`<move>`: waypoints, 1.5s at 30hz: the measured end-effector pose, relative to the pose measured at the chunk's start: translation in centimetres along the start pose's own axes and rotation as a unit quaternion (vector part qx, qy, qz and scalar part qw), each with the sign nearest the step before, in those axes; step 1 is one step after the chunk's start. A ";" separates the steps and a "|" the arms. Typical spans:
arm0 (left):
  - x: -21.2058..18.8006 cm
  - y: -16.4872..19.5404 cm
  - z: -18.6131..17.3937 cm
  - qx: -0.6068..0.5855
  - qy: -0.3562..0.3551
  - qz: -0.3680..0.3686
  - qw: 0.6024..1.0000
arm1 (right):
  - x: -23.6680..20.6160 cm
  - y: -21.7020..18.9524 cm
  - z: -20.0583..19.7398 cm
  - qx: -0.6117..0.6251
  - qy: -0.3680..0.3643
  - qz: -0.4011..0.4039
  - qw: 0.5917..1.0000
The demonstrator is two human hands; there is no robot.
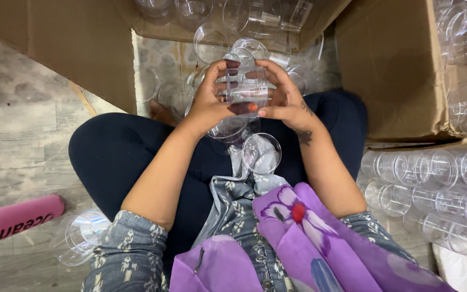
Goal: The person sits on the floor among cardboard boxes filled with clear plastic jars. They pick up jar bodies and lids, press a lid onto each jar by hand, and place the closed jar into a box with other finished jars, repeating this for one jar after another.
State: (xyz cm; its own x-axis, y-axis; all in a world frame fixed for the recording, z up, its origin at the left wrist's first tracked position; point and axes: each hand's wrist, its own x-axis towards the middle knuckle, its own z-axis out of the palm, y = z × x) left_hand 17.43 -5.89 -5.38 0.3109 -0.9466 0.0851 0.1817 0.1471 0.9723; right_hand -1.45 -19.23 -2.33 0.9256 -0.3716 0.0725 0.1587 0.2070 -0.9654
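I sit cross-legged on the floor. My left hand (209, 100) and my right hand (285, 97) both grip a stack of clear plastic cups (246, 89) held sideways between them above my lap. The fingers of both hands curl over the stack's top. A loose clear cup (261, 153) lies in my lap just below the hands. More clear cups (177, 94) lie scattered on the floor beyond my knees.
Open cardboard boxes stand left (71, 43), at the top (233, 16) and right (401, 70), holding clear cups. Rows of stacked cups (439, 189) lie at the right. A pink cylinder (14, 219) and another clear cup (79, 238) lie on the floor at the left.
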 end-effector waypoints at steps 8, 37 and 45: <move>-0.3 -0.4 -0.3 0.081 -0.032 0.042 0.995 | -0.2 -0.1 -0.3 0.025 -0.005 0.004 1.000; -6.9 5.2 4.1 0.335 -0.037 0.291 0.896 | -8.6 -2.8 5.5 -0.018 0.059 -0.028 0.998; -12.3 8.0 9.5 0.252 -0.041 0.190 0.948 | -15.1 -7.3 7.5 -0.102 0.052 -0.022 0.993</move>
State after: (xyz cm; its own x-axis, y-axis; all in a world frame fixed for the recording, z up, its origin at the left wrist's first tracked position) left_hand 6.17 4.24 3.38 0.1869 -0.8752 0.4463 -0.4036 0.3458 0.8471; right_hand -14.01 -8.28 5.47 0.8773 -0.4697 0.0990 0.1149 0.0053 -0.9934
